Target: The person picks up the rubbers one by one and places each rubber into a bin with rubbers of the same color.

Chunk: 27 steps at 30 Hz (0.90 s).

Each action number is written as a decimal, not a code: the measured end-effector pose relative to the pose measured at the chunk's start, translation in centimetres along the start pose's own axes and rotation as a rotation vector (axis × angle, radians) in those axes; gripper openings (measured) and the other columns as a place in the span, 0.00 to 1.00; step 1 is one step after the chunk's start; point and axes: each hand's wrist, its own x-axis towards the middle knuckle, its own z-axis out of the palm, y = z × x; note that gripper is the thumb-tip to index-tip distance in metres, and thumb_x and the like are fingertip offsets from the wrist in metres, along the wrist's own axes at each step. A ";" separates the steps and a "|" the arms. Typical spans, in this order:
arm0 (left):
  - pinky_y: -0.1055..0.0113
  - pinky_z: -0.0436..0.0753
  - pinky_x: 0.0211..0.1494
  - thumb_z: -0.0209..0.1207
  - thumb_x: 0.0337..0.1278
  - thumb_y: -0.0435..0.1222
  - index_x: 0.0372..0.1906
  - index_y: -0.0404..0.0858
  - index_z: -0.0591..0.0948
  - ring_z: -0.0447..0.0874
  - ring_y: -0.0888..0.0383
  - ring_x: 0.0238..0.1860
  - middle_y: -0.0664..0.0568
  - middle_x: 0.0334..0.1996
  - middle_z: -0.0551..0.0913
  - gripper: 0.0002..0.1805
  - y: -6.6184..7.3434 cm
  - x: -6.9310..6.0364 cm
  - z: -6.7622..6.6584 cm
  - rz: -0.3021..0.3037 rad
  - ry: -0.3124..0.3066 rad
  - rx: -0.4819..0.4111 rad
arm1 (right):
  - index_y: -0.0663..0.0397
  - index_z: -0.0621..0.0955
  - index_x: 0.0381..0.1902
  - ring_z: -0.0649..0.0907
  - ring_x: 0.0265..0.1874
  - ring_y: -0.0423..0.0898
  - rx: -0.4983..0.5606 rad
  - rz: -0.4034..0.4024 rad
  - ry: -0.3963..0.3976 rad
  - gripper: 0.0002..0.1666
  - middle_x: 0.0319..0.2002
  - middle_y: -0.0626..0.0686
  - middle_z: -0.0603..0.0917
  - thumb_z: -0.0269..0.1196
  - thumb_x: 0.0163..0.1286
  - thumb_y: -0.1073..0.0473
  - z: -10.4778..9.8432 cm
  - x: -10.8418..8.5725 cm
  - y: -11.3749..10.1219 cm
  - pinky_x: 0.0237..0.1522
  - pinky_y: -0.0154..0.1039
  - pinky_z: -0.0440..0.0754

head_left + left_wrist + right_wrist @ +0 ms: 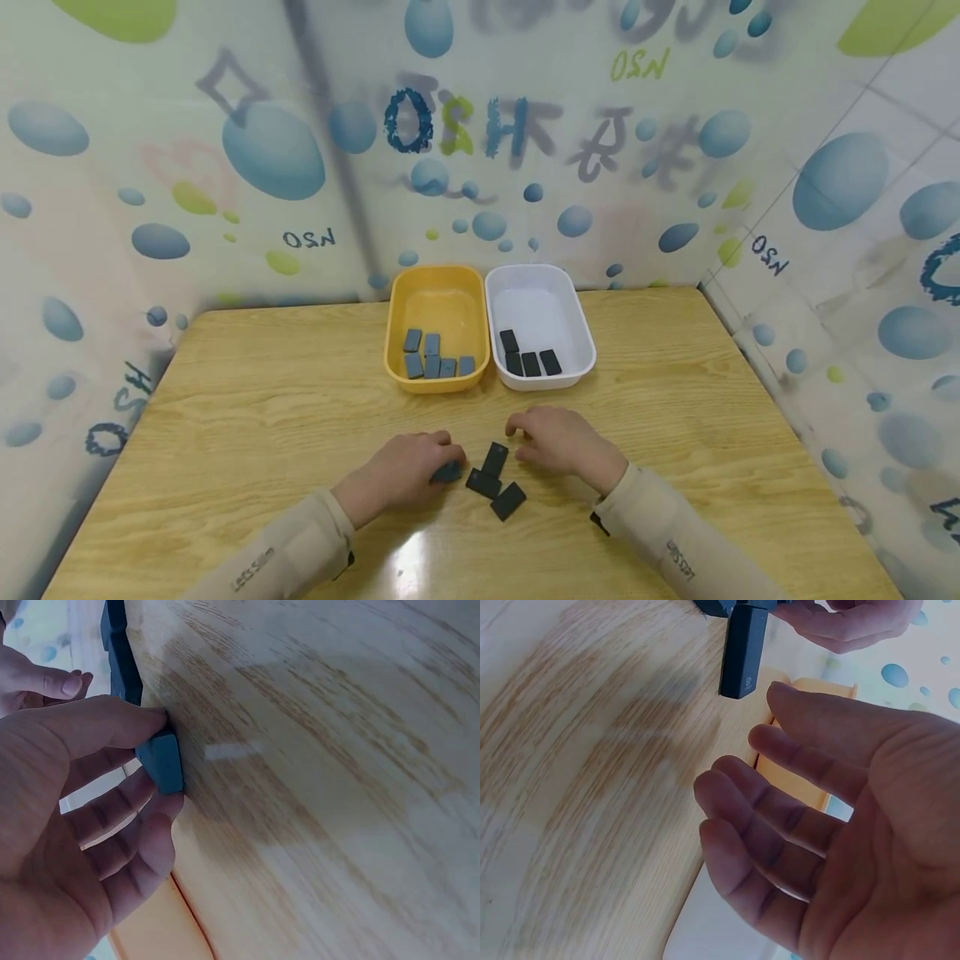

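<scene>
I count 1 yellow bin (pixel 438 296), 1 white bin (pixel 532 304). 6 grey blocks (pixel 414 366) in yellow, 4 black blocks (pixel 551 362) in white, 3 loose dark blocks (pixel 508 502), 1 held block (pixel 447 472).

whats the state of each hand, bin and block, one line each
left hand, pinching a held block
held block, gripped; touching the table or not is unclear
right hand, holding nothing
three loose blocks, lying on the table
yellow bin, upright, six gray blocks inside
white bin, upright, four black blocks inside
</scene>
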 end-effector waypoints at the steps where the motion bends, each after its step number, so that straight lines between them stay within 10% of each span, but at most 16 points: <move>1: 0.66 0.79 0.35 0.69 0.51 0.40 0.47 0.50 0.82 0.82 0.60 0.34 0.57 0.37 0.81 0.16 0.0 0.0 0.0 0.001 0.000 -0.002 | 0.45 0.82 0.49 0.83 0.42 0.46 0.002 0.001 -0.004 0.15 0.44 0.49 0.85 0.66 0.65 0.53 0.0 0.0 0.0 0.44 0.45 0.80; 27: 0.68 0.77 0.31 0.69 0.49 0.39 0.44 0.52 0.80 0.80 0.61 0.31 0.57 0.34 0.80 0.16 0.4 -0.6 -2.4 0.049 0.066 0.031 | 0.44 0.82 0.51 0.83 0.41 0.43 0.020 0.030 -0.030 0.16 0.44 0.48 0.86 0.66 0.65 0.52 -0.5 0.1 0.0 0.43 0.43 0.80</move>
